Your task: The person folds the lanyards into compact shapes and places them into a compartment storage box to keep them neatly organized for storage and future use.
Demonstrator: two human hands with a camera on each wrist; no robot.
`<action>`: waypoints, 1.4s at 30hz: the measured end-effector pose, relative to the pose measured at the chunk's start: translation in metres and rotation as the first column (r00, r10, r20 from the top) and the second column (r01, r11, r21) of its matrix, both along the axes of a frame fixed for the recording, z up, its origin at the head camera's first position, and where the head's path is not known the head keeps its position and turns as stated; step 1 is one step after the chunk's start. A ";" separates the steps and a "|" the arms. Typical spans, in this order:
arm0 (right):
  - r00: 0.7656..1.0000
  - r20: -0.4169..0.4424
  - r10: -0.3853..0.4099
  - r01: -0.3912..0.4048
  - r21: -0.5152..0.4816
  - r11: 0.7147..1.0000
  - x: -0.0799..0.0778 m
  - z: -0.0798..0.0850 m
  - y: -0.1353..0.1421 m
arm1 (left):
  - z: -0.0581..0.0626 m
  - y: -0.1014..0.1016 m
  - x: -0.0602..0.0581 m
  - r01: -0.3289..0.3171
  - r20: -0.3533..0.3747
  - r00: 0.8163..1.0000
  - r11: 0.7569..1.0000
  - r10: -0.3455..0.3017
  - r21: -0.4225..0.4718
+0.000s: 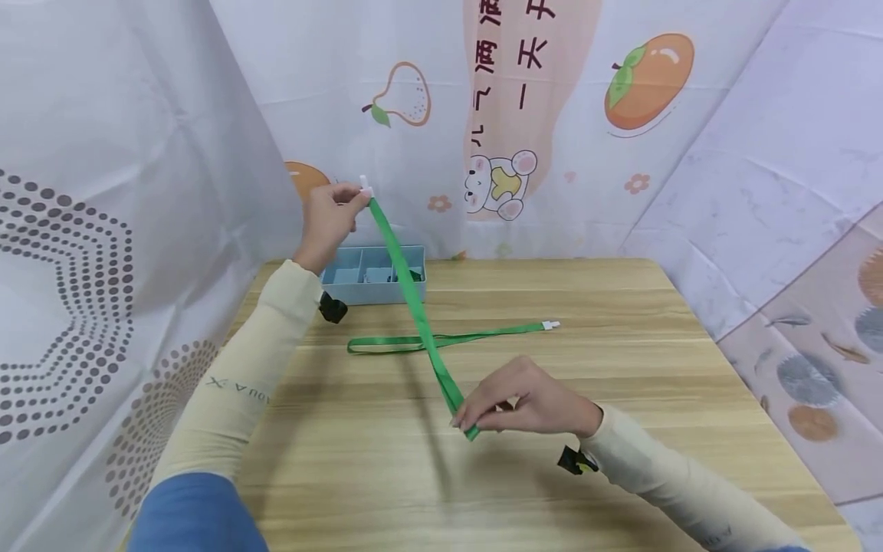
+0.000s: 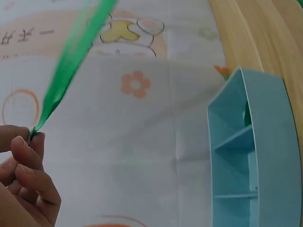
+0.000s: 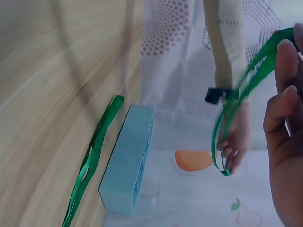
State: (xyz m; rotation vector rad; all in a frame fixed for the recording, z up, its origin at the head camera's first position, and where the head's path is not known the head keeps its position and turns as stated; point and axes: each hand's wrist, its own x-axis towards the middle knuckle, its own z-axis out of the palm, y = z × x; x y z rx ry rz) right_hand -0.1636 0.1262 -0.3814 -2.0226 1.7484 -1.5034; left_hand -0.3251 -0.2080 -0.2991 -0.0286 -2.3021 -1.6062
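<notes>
A green lanyard with a white plastic clip is stretched slantwise above the table. My left hand pinches its clip end, raised at the upper left. Lower and nearer, my right hand pinches the looped end between thumb and fingers. In the right wrist view the strap hangs as two strands between the hands. A second green lanyard lies folded lengthwise on the table, its white clip pointing right.
A light blue divided box stands at the table's back left, with small dark green items in its right compartment. The wooden table backs onto a printed white curtain, with more cloth at both sides.
</notes>
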 end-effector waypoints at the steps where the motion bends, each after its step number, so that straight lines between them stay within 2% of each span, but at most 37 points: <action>1: 0.999 -0.030 0.019 -0.019 0.001 1.000 0.002 0.000 -0.001 | -0.001 -0.004 -0.001 -0.019 0.016 1.000 1.000 0.019 0.000; 5: 0.990 -0.130 0.053 -0.053 0.001 0.999 0.010 0.001 -0.006 | -0.005 -0.017 -0.005 -0.079 0.071 0.994 0.997 0.080 -0.017; 8: 0.983 -0.182 0.035 -0.038 -0.012 0.999 0.014 0.002 -0.007 | -0.008 -0.019 -0.005 -0.085 0.096 0.992 0.996 0.087 -0.022; 11: 0.982 -0.188 -0.011 0.005 -0.029 1.000 0.016 -0.001 -0.007 | -0.011 -0.017 -0.004 -0.071 0.099 0.993 0.997 0.071 -0.007; 17: 0.981 -0.113 -0.157 0.148 -0.083 0.986 0.012 -0.004 -0.009 | -0.013 -0.004 0.003 -0.005 0.082 0.997 0.999 0.008 -0.033; 21: 0.960 -0.016 -0.279 0.278 -0.043 0.960 0.003 -0.001 -0.008 | -0.017 0.009 0.012 0.086 0.056 0.995 0.995 -0.083 -0.059; 23: 0.935 0.037 -0.354 0.354 0.007 0.935 -0.003 0.001 -0.006 | -0.018 0.017 0.017 0.137 0.036 0.990 0.988 -0.135 -0.068; 27: 0.864 0.130 -0.487 0.473 0.125 0.872 -0.016 0.010 -0.005 | -0.016 0.035 0.031 0.232 0.019 0.973 0.970 -0.231 -0.069; 31: 0.777 0.228 -0.586 0.549 0.209 0.809 -0.030 0.020 -0.008 | -0.014 0.052 0.048 0.293 0.047 0.956 0.955 -0.291 -0.045; 35: 0.687 0.304 -0.661 0.615 0.243 0.750 -0.042 0.030 -0.012 | -0.013 0.068 0.062 0.344 0.062 0.937 0.939 -0.343 -0.012; 38: 0.643 0.318 -0.697 0.658 0.236 0.715 -0.050 0.035 -0.015 | -0.013 0.078 0.071 0.396 0.034 0.918 0.918 -0.396 0.002; 42: 0.605 0.306 -0.735 0.706 0.221 0.673 -0.059 0.036 -0.016 | -0.014 0.086 0.083 0.451 -0.014 0.892 0.892 -0.451 -0.016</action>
